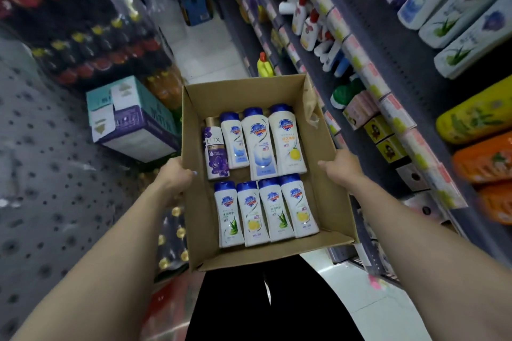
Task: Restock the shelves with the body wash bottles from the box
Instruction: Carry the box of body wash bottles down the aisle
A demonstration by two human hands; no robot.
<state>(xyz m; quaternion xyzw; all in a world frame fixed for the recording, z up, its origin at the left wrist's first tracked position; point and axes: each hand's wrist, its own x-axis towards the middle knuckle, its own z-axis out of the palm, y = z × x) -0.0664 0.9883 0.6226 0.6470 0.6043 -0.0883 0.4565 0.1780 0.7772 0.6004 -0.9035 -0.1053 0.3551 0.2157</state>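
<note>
I hold an open cardboard box in front of me at waist height. My left hand grips its left wall and my right hand grips its right wall. Several body wash bottles lie flat inside in two rows: white bottles with blue caps, and one purple bottle at the upper left. The shelves run along my right side, stocked with white, yellow and orange bottles.
A teal and purple carton stands on the floor at the left, beside stacked packs of drink bottles. A yellow bottle with a red cap stands just beyond the box. The white tiled aisle runs ahead.
</note>
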